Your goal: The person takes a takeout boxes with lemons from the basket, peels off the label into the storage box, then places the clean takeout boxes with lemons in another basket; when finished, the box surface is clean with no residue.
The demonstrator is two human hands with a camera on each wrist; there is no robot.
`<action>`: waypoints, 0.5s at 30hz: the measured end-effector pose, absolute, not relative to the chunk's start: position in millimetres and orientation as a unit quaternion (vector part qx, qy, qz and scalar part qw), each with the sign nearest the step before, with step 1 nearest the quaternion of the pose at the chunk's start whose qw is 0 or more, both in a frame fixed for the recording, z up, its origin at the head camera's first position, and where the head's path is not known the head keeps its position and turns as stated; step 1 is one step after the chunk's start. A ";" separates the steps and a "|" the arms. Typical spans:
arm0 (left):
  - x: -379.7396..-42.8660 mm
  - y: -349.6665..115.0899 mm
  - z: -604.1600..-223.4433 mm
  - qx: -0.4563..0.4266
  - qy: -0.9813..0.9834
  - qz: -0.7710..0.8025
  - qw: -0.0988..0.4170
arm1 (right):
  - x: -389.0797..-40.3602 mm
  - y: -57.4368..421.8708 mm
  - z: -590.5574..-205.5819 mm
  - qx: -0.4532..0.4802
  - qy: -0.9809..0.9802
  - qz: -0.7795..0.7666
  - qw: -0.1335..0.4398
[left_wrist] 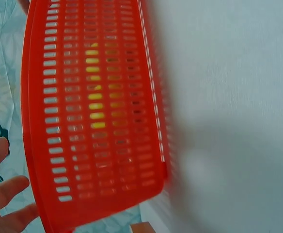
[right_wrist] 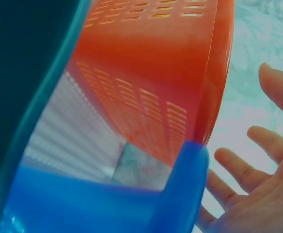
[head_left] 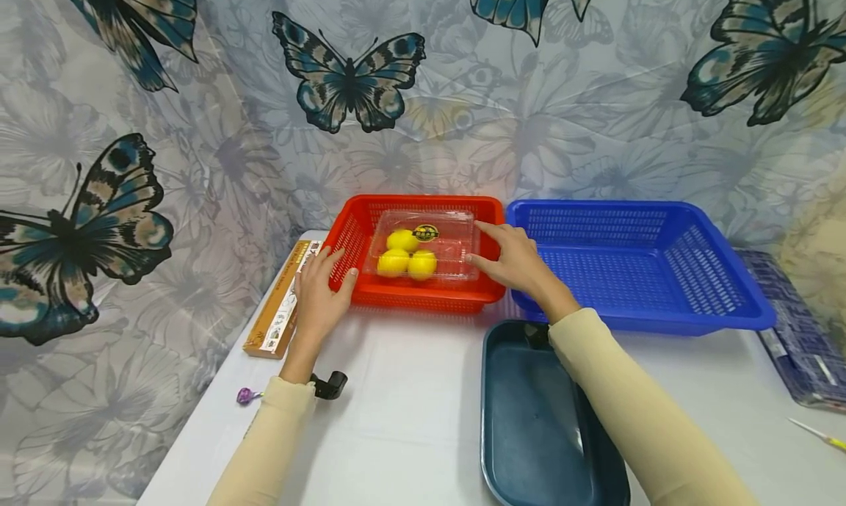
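Clear box [head_left: 456, 255]: in the red basket [head_left: 416, 296], yellow balls [head_left: 394, 263] showing through | left hand [head_left: 322, 293]: fingers spread at basket's left rim | right hand [head_left: 512, 258]: fingers wide by box's right end, contact unclear | handling: best gripped evenly at both ends, level, lest balls roll

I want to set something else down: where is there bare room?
Bare white table lies between the left sleeve and dark tray, nearer than the red basket. The blue basket has bare floor. The red basket is crowded: its clear container sits between the left hand and right hand.
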State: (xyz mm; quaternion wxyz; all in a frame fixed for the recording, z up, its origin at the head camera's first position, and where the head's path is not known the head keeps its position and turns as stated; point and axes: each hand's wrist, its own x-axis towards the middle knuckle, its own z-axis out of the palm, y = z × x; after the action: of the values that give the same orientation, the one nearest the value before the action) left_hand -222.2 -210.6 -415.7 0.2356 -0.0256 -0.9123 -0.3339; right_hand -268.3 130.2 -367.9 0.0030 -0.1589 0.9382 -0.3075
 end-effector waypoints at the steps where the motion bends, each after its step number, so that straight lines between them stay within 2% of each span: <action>1: -223.4 -212.7 -417.3 -0.027 -0.908 -0.340 0.241 | -270.1 128.7 -367.9 -0.159 0.938 -0.307 0.007; 6: -227.6 -223.4 -423.3 -0.030 -0.887 -0.381 0.259 | -277.8 121.1 -367.5 -0.155 0.938 -0.308 0.026; 15: -233.1 -238.8 -430.8 -0.003 -0.850 -0.476 0.224 | -290.2 111.3 -365.8 -0.142 0.943 -0.299 0.045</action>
State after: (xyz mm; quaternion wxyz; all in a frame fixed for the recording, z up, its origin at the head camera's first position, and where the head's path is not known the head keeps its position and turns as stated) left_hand -233.1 -238.8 -430.8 0.2241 -0.0025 -0.8502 -0.4764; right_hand -290.2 111.3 -365.8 0.0450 -0.1415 0.9428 -0.2986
